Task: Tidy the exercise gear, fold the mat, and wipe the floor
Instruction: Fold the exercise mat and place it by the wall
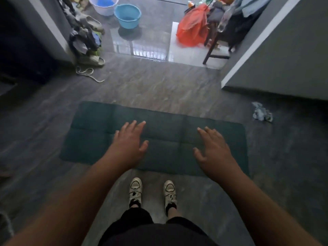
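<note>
Two hands reach out palm down, both with fingers spread and straight, holding nothing: the left hand (128,141) and the right hand (212,148), apart from each other. Under and around both lies one dark green mat (159,125), flat on the grey floor (150,86); whether the palms touch it cannot be told. Nearer the body than the hands stand two white shoes (135,189). Beyond the right hand, off the mat, lies one crumpled cloth (262,113). Far ahead of the left hand sit two basins, one blue basin (127,15) and one white basin (103,5).
</note>
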